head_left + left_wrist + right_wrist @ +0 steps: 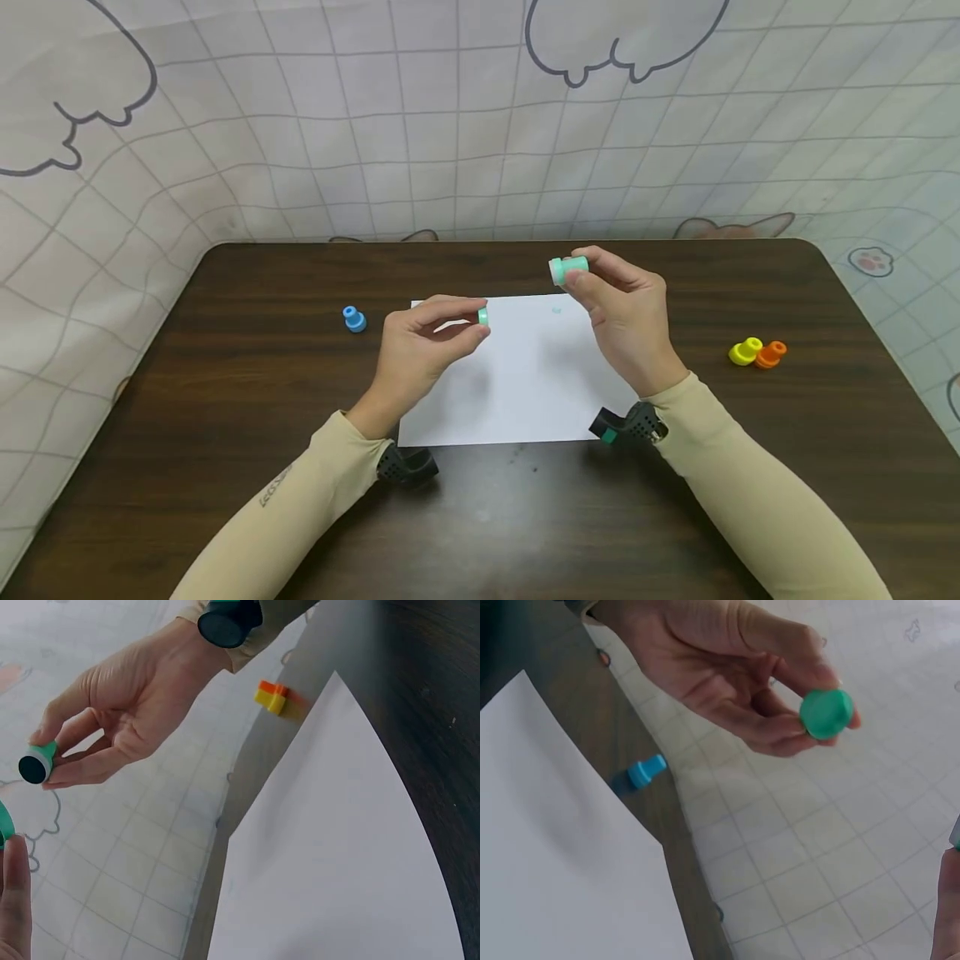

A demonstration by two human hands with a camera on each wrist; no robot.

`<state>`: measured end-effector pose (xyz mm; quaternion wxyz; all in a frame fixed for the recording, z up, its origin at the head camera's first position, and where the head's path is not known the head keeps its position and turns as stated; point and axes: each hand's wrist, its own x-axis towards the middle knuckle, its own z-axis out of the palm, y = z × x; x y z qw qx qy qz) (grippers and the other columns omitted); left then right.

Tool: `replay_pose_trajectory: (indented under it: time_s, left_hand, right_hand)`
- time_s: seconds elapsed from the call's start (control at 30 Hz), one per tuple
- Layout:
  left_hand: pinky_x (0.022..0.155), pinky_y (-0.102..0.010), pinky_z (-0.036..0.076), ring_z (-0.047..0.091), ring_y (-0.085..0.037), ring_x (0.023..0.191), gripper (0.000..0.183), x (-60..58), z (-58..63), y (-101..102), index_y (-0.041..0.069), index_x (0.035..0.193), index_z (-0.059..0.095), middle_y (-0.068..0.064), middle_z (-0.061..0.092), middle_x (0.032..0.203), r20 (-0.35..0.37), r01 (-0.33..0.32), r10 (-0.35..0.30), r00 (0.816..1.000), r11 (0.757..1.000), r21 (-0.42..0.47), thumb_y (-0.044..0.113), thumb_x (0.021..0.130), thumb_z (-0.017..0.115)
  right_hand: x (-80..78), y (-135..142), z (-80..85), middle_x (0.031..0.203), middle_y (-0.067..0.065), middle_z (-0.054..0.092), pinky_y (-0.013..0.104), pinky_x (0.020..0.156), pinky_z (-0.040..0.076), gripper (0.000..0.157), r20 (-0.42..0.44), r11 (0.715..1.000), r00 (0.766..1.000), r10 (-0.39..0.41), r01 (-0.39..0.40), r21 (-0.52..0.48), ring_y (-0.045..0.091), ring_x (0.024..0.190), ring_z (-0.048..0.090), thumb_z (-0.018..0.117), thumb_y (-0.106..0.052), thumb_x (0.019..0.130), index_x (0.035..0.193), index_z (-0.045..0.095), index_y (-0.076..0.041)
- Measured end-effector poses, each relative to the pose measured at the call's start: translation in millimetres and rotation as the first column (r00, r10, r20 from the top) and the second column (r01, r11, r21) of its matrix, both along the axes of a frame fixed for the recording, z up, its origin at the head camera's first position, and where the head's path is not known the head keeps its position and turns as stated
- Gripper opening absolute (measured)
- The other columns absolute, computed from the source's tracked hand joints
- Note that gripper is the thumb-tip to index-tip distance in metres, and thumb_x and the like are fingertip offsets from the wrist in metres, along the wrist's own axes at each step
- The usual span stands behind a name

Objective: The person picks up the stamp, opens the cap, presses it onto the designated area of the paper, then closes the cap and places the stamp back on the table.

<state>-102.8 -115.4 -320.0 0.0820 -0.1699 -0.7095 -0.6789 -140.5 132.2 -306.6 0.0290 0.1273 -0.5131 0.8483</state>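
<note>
Within right hand [628, 310], green cylinder [573, 266] points lengthwise leftward.

Brown table [247, 358]: paper [517, 375], blue piece [354, 319], yellow piece [744, 352], orange piece [770, 355]

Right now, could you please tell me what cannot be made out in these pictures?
- Left wrist view: the left hand and green cap are cut off by the left edge.
- Left wrist view: any pattern on the green cylinder is lost in its dark end.
- Right wrist view: the right hand is mostly beyond the right edge.
- Head view: the pale mark and sleeve lettering are too small to read.
</note>
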Motion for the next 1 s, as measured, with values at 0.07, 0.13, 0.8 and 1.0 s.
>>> replay_pose_trajectory:
  time_s: [0.07,0.13,0.8,1.0]
  left_hand:
    - [0.096,-0.031,0.063,0.073,-0.009,0.101,0.032,0.5,-1.4,-3,-0.003,0.115,0.076,0.015,0.075,0.104,0.005,-0.009,0.009,1.0,1.0,-0.006,-0.004,0.084,0.08]
    - [0.096,-0.031,0.063,0.073,-0.009,0.101,0.032,1.0,-3.2,-6,-0.004,0.116,0.076,0.015,0.075,0.105,0.013,-0.013,0.013,1.0,1.0,-0.002,-0.004,0.084,0.08]
    - [0.095,-0.03,0.063,0.074,-0.008,0.102,0.03,6.4,-16.2,-20,-0.004,0.114,0.077,0.015,0.076,0.104,0.081,-0.033,0.034,0.996,0.999,-0.014,-0.004,0.084,0.08]
    - [0.095,-0.029,0.063,0.074,-0.009,0.102,0.03,9.7,-17.1,-22,-0.002,0.114,0.077,0.014,0.076,0.103,0.085,-0.041,0.043,0.995,0.999,-0.025,-0.004,0.084,0.081]
  right_hand:
    - [-3.5,0,-0.8,0.105,0.002,0.071,0.027,0.098,0.062,0.023,-0.003,1.0,1.0,-0.006,0.006,0.009,0.017,0.094,0.068,0.065,0.01,0.094,0.104,0.077,-0.007]
    - [-6.9,-1,-1.5,0.105,0.002,0.071,0.026,0.096,0.062,0.023,-0.005,1.0,1.0,-0.007,0.007,0.019,0.017,0.094,0.067,0.066,0.01,0.093,0.104,0.078,-0.007]
    - [-29.4,2,-19.5,0.097,0.002,0.08,0.026,0.09,0.064,0.026,-0.012,0.993,0.996,-0.09,0.091,0.077,0.013,0.088,0.076,0.074,0.009,0.088,0.111,0.078,-0.002]
    - [-32.3,0,-26.7,0.096,-0.001,0.078,0.024,0.088,0.064,0.03,0.013,0.986,0.992,-0.129,0.127,0.105,0.012,0.087,0.075,0.076,0.01,0.086,0.11,0.078,-0.007]
